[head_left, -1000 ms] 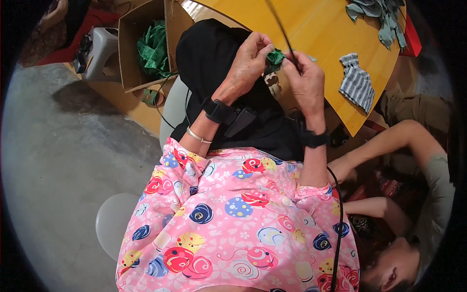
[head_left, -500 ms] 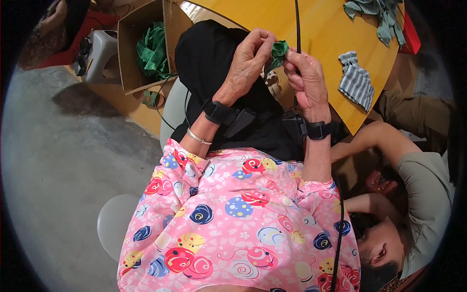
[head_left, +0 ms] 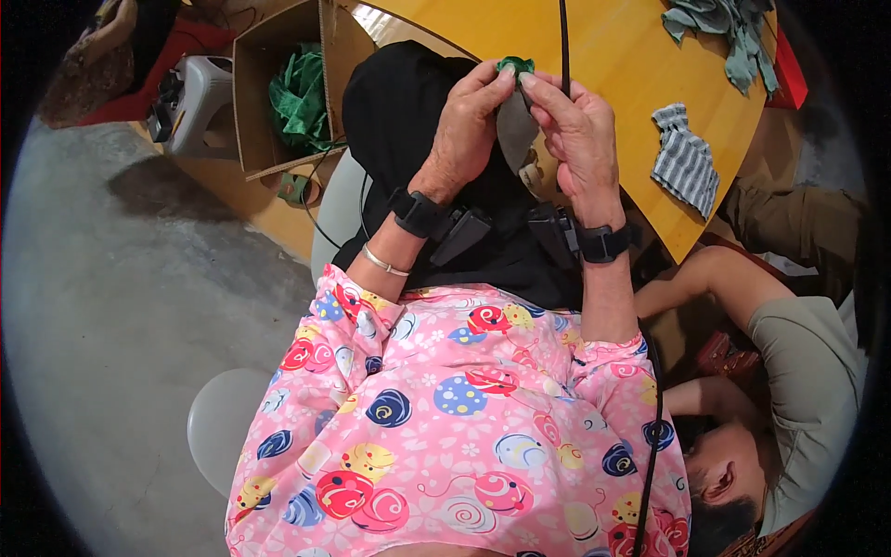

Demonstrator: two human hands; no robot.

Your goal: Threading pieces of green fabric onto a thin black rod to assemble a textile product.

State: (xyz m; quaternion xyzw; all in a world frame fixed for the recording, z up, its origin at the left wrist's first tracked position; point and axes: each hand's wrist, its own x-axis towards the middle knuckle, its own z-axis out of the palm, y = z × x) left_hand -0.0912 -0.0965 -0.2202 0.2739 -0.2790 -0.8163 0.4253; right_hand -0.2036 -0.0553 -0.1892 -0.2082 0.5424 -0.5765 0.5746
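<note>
A small gathered piece of green velvety cloth [head_left: 516, 65] is pinched at the table's near edge, above my lap. My left hand [head_left: 469, 125] grips its left side between thumb and fingers, while my right hand [head_left: 583, 135] grips the right side. Both thumbs lie close together on the cloth, and most of it is hidden behind the fingers. A black cord [head_left: 564, 46] runs down just beyond my right hand. On the table to the right lies a grey-and-white striped cloth piece [head_left: 687, 160], gathered at its far end.
The yellow table [head_left: 640, 102] has grey-green cloths [head_left: 733, 42] at its far right. To the left, a cardboard box [head_left: 252, 111] holds green velvety fabric [head_left: 299, 97] beside a grey plastic stool [head_left: 206, 102]. Another person [head_left: 798, 371] bends low at my right.
Both hands have moved slightly farther away and left with the green cloth. My thumbs have come closer together, covering more of it. The view has shifted slightly.
</note>
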